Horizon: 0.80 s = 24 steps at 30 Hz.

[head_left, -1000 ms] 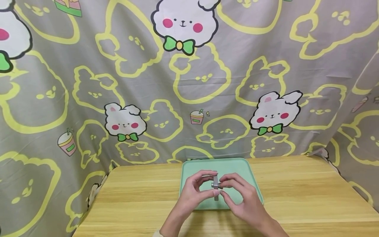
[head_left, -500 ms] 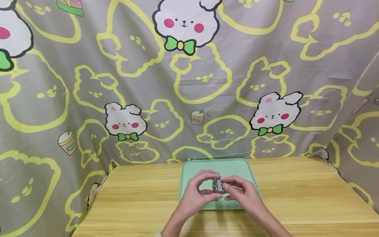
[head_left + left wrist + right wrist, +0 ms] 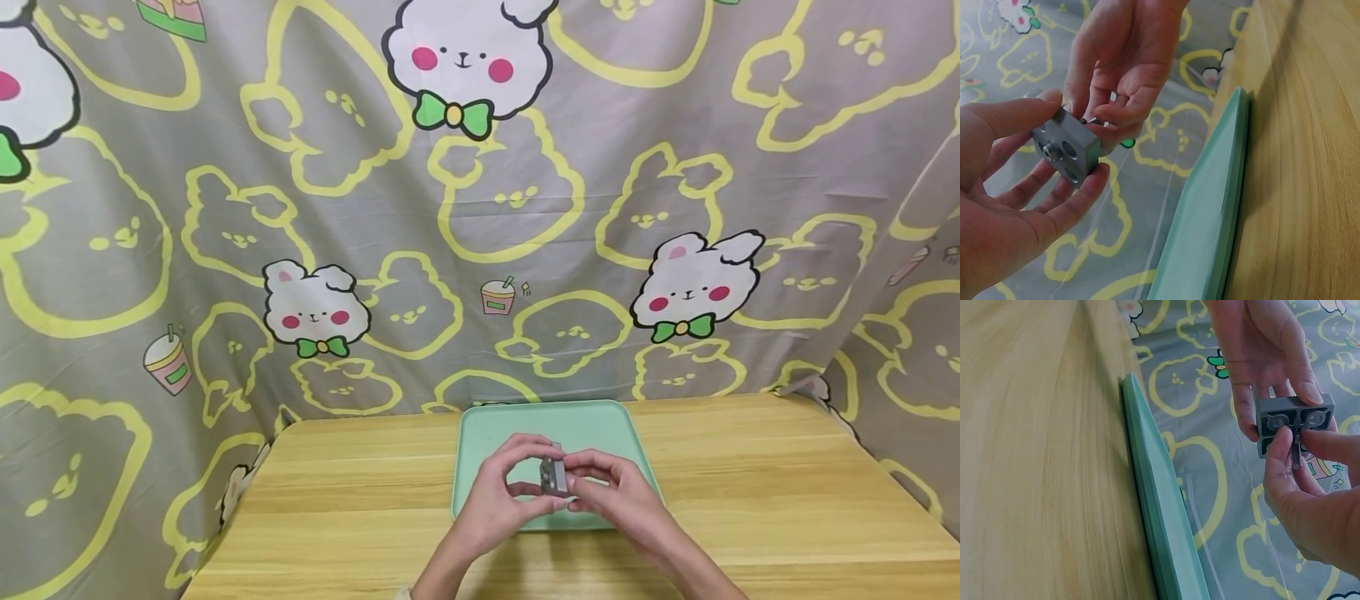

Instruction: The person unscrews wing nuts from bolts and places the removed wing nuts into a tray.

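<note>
My left hand [image 3: 498,492] grips a small grey metal block [image 3: 554,477] by its edges, thumb on one side and fingers on the other, over the tray. In the left wrist view, the block's flat face shows round holes and a bolt head [image 3: 1052,151] at its middle. The right wrist view shows the opposite, recessed face, where a threaded screw [image 3: 1297,455] sticks out. My right hand [image 3: 618,492] pinches at the screw close to that face, thumb and fingertip on either side. Those fingertips partly hide the recesses.
A light green tray [image 3: 480,425] lies on the wooden table [image 3: 360,483] below the hands. A grey curtain [image 3: 420,225] with cartoon bunnies and yellow outlines hangs behind the table and along its sides.
The block, seen edge-on a second ago, has turned so its broad side shows. My right thumb and fingers, spread apart before, have come together at the screw. Both hands have shifted slightly right.
</note>
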Each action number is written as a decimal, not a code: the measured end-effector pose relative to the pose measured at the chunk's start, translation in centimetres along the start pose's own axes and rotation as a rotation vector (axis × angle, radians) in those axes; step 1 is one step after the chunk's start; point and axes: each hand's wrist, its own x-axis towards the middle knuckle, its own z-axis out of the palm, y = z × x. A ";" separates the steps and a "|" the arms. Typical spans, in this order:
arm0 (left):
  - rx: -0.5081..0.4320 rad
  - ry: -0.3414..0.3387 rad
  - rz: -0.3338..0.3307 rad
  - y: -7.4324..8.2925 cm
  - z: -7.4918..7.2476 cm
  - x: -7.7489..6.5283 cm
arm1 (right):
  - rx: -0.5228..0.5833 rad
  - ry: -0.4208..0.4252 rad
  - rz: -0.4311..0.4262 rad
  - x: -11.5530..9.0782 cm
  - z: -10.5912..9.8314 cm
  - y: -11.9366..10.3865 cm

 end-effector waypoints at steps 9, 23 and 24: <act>-0.012 0.003 -0.006 -0.1 0.0 0.0 | -0.097 0.062 -0.104 -0.2 0.5 0.0; -0.125 -0.007 -0.007 0.0 -0.5 0.0 | -0.404 0.110 -0.536 -0.2 1.4 0.5; -0.138 -0.008 -0.010 0.0 -0.5 0.0 | -0.423 0.114 -0.570 -0.2 1.4 0.5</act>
